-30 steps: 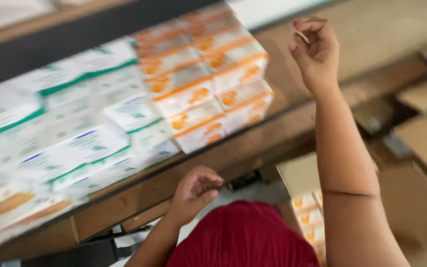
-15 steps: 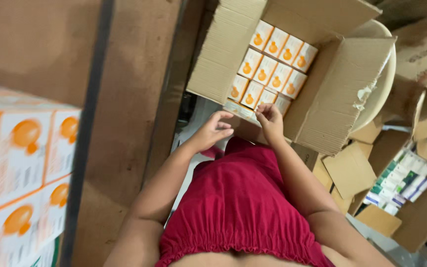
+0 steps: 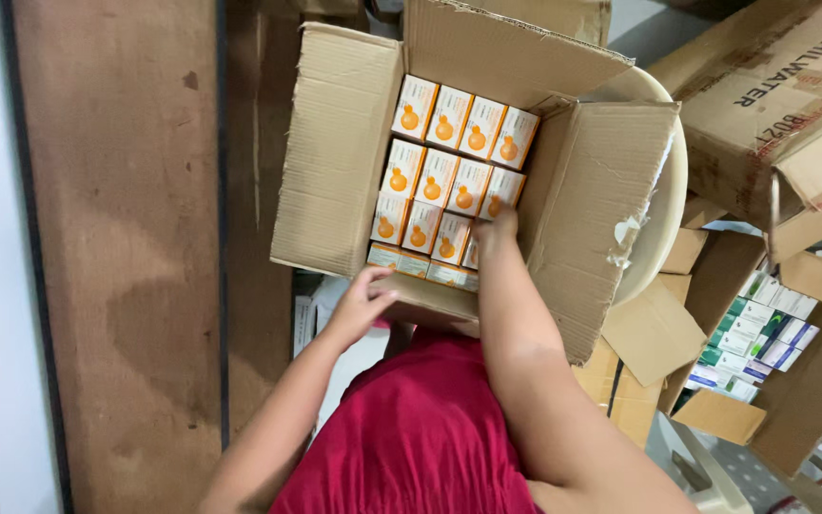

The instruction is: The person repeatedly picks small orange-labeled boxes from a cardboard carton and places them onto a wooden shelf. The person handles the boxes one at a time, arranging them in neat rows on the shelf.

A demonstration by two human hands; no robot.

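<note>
Right hand grip: the right hand [image 3: 497,228] reaches down into the open cardboard carton [image 3: 340,152]; its fingers rest on the small orange-and-white boxes [image 3: 449,162] at the near right of the packed rows. Whether the fingers have closed round a box cannot be told, since the back of the hand hides them.
Left hand grip: the left hand [image 3: 362,303] lies on the carton's near edge, fingers loosely spread and bent over the rim, clasping nothing but the cardboard.
Boxes, place: they fill the carton in tight rows, standing on end with their printed faces up toward the camera.
Boxes, axis: each visible face is a tall rectangle; its long side runs from the person toward the far flap, slightly slanted to the right.
Carton: flaps folded out on all sides; it sits just ahead of the person's red garment [image 3: 420,428].
Left of the carton: a brown wooden panel [image 3: 116,257].
Right side: a pale round rim [image 3: 668,190] behind the right flap, further cardboard cartons [image 3: 773,95], and a lower carton of green-and-white boxes [image 3: 753,333], well apart from both hands.
</note>
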